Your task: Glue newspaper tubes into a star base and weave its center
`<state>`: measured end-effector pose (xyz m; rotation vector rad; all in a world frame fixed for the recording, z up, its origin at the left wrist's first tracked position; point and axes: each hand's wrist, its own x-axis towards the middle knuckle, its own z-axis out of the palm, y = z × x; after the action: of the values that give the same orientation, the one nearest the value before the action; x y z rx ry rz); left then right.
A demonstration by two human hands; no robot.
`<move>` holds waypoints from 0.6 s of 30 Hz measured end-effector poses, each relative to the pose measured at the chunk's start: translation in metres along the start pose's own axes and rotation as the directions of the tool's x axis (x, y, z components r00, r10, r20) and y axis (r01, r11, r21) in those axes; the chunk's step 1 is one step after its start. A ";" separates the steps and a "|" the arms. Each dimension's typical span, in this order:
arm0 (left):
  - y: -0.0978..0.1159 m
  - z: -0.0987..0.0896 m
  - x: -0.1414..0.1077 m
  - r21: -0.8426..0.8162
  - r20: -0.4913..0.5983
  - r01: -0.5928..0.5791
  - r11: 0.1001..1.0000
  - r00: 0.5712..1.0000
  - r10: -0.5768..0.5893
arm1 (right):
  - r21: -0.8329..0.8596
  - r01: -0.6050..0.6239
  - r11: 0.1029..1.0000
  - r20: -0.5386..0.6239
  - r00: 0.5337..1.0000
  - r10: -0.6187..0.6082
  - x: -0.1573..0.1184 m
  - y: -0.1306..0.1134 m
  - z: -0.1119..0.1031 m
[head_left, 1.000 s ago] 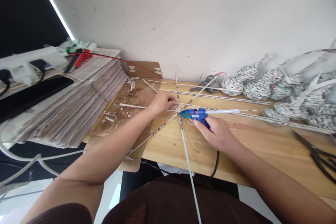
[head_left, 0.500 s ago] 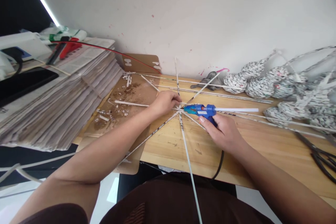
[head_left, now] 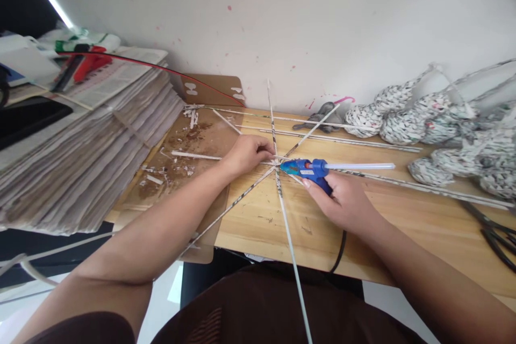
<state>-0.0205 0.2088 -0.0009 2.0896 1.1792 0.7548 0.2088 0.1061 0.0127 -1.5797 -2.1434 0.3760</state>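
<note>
Right hand (head_left: 347,201) wrapped around blue glue gun (head_left: 316,168); left hand (head_left: 250,151) pinching thin paper stick (head_left: 282,158). Pale wood desk (head_left: 250,226) mid-frame, pink-spotted wall (head_left: 266,21) above. Printed sticks (head_left: 279,187) crossing star-like, centre.

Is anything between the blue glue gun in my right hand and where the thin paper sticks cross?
Nothing visible. The blue glue gun in your right hand has its nozzle at the crossing of the thin paper sticks; your left hand is beside it, not between.

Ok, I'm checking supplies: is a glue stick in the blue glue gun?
In, partly: the translucent glue stick protrudes from the back of the blue glue gun, held in the right hand.
</note>
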 end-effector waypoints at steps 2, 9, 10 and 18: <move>0.000 0.000 0.000 0.013 0.013 -0.025 1.000 1.000 0.025 | -0.017 0.002 1.000 -0.007 1.000 -0.002 0.000 0.001 0.001; 0.002 0.001 -0.003 0.031 0.028 -0.085 0.996 0.996 0.084 | -0.011 -0.009 1.000 0.065 0.998 0.010 -0.001 0.005 0.003; 0.003 0.000 -0.003 0.034 0.033 -0.086 0.996 0.996 0.085 | -0.015 -0.008 1.000 0.071 0.997 0.009 0.000 0.005 0.003; 0.006 -0.002 -0.005 0.000 0.064 -0.046 0.999 0.997 0.046 | -0.065 0.015 0.998 0.063 0.998 -0.011 0.001 0.002 0.000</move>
<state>-0.0205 0.2026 0.0037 2.1325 1.1013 0.7023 0.2104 0.1077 0.0115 -1.6093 -2.2335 0.3589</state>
